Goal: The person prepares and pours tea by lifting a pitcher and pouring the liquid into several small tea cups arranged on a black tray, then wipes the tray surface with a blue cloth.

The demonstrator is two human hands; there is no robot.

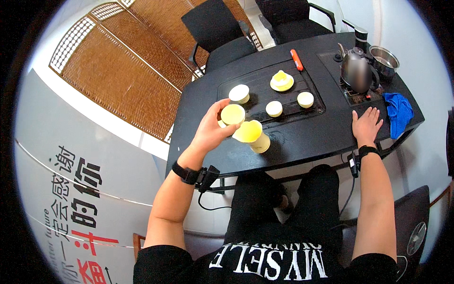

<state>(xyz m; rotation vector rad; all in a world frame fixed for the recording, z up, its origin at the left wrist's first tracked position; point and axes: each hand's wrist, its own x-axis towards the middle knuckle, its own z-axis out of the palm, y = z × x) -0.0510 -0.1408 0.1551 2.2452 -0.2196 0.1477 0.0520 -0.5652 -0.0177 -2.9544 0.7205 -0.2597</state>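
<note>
My left hand [213, 124] grips a pale cup [233, 115] between thumb and fingers, its yellowish inside turned up. The cup is held over the table's near left part. Just to its right is a cream pitcher [257, 143] with a wide spout and yellow inside; whether cup and pitcher touch, I cannot tell. A white bowl-like cup [239, 93] stands beyond my fingers. Flat on the table's right side, fingers stretched out, lies my right hand [367, 127], holding nothing. It is beside a crumpled blue cloth [398, 113].
Two small cups [274, 109] and a lidded cup on a saucer [282, 82] sit on the dark tea tray [236, 78], near an orange-red stick-like object [296, 60]. A kettle [355, 71] and metal pot [384, 61] occupy the far right. Black chairs [215, 33] stand behind.
</note>
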